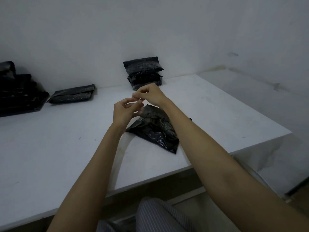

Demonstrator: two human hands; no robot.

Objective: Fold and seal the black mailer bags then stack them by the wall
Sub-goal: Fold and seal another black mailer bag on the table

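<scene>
Far left: heap of dark glossy plastic mailer bags [18, 92] on white worktop [50, 148]; beside it, single flat black bag [73, 95]; left hand [124, 113] and right hand [149, 95] raised together, fingertips pinching something pale, thin, probably seal strip, unclear; crumpled black mailer bag [155, 129] lying beneath, untouched; sealed stack [144, 72] against wall [150, 30]. Judged: sealing step. Next: discard strip, press flap shut, carry to stack.

Both hands raised on outstretched forearms, left hand [124, 112] and right hand [150, 94] fingertips pinched together.
</scene>
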